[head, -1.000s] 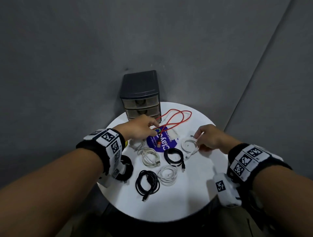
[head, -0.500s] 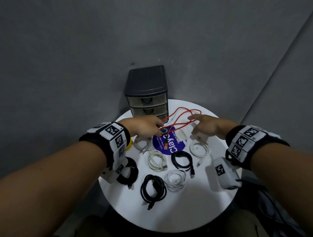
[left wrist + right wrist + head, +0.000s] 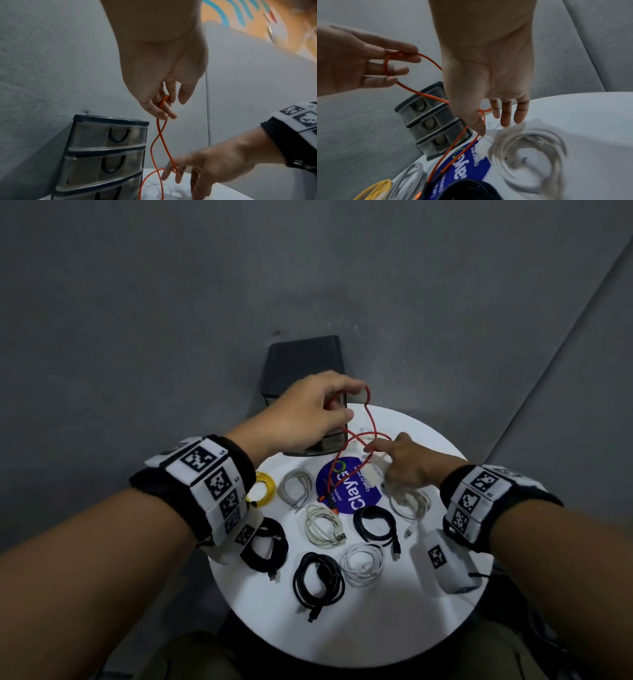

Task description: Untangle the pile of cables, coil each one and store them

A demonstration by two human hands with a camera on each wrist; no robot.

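A red cable (image 3: 370, 412) (image 3: 161, 135) (image 3: 421, 94) hangs in a twisted loop between both hands. My left hand (image 3: 318, 409) (image 3: 164, 105) (image 3: 368, 63) holds its top bend, looped over the fingers and pinched by the thumb, raised in front of the dark drawer unit (image 3: 301, 354) (image 3: 106, 148) (image 3: 428, 121). Lower down, just above the table, my right hand (image 3: 397, 463) (image 3: 488, 115) (image 3: 205, 169) pinches the cable where it crosses, its other fingers spread. The cable's plug ends lie on the blue sticker (image 3: 349, 487). All three drawers are closed.
Several coiled cables lie on the round white table (image 3: 376, 628): a yellow coil (image 3: 263, 487), white coils (image 3: 322, 525) (image 3: 411, 503) (image 3: 363, 565) and black coils (image 3: 375, 523) (image 3: 318, 578) (image 3: 263, 546). Grey walls close in behind the drawer unit.
My left hand has lifted the red cable off the table to above the drawers. My right hand left the white coil and took hold of the red cable lower down.
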